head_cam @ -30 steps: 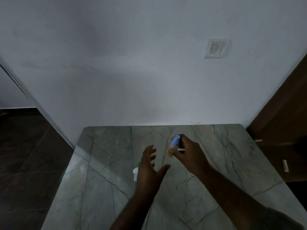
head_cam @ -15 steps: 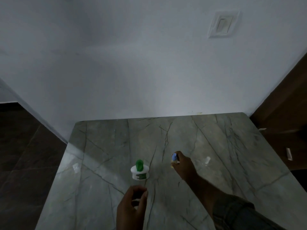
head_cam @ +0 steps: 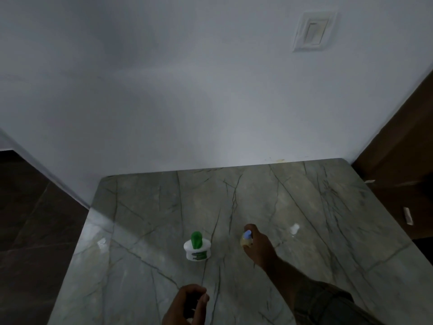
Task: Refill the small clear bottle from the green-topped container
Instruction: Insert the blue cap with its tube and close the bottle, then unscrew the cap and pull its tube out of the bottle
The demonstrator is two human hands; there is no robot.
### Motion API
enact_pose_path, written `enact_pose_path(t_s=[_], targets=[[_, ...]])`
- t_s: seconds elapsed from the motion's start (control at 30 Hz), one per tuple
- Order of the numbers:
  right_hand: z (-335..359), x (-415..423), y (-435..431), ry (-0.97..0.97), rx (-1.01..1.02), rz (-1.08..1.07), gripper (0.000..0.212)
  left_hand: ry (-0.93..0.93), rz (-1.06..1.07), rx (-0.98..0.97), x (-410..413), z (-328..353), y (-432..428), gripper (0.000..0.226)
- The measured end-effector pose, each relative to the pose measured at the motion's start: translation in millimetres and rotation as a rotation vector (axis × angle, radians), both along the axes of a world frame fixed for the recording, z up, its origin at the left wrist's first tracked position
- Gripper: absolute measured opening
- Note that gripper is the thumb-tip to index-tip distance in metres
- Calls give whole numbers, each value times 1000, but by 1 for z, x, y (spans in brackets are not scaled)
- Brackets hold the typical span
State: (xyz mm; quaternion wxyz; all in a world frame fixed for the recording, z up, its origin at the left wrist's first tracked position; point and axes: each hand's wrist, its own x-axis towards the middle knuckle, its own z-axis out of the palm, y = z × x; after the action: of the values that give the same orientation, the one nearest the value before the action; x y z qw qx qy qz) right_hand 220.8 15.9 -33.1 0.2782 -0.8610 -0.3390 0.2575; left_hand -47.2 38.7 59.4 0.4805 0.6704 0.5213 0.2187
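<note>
Small clear bottle (head_cam: 246, 241), blue-capped with a yellowish fill, seems to rest on the counter (head_cam: 145, 231) just right of the green-topped container (head_cam: 196, 246), apart from it. The right grip (head_cam: 260, 247) wraps around the bottle's upper part at the cap, probably to steady it upright or to twist the cap off before refilling. The container stands upright and untouched, its green top on. Nearer the person than the container, the left grip (head_cam: 187, 306) is curled narrow. Whether it holds something small I cannot tell. It looks placed to take the container.
</note>
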Motion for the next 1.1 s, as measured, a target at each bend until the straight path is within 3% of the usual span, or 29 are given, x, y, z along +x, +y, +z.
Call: enact_pose_path(t_s=[0.13, 0.33, 0.57, 0.63, 0.77, 1.1], targets=[[-2, -8, -22, -44, 28, -125, 72, -10, 14, -19, 3, 7, 0, 21], [9, 27, -86, -205, 213, -645, 62, -22, -34, -40, 7, 24, 3, 20], [13, 66, -84, -78, 36, -591, 83, -30, -58, -28, 18, 30, -14, 18], [9, 70, -80, -37, 18, -561, 77, -23, -59, -42, 20, 31, -19, 17], [4, 73, -76, -3, 5, -503, 38, -24, -40, -81, 21, 34, -25, 15], [-6, 78, -70, -65, -55, -480, 25, -2, -26, -69, 11, 20, -23, 16]])
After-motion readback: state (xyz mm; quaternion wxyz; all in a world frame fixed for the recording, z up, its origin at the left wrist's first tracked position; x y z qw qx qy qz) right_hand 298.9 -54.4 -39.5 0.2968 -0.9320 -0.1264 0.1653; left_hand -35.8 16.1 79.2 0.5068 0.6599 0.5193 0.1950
